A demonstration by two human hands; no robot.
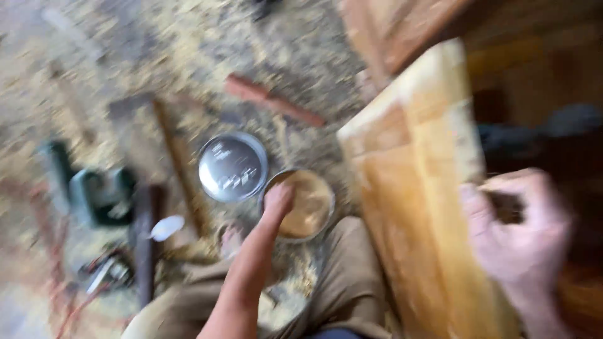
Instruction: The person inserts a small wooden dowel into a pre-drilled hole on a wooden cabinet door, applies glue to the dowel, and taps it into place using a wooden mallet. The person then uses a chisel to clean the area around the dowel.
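The picture is blurred by motion. My left hand (pixel 277 199) reaches down into an open round tin (pixel 309 204) of tan paste on the floor; its fingers are closed, and what they hold is hidden. The tin's shiny lid (pixel 232 166) lies just left of it. My right hand (pixel 518 235) grips the right edge of a long pale wooden board (pixel 418 188) that stands tilted in front of me.
Sawdust covers the floor. A green power tool (pixel 94 194), a hammer (pixel 166 150), a dark bar (pixel 146 238) and a reddish stick (pixel 273 100) lie to the left and behind. Brown wooden furniture (pixel 402 28) stands at the top right.
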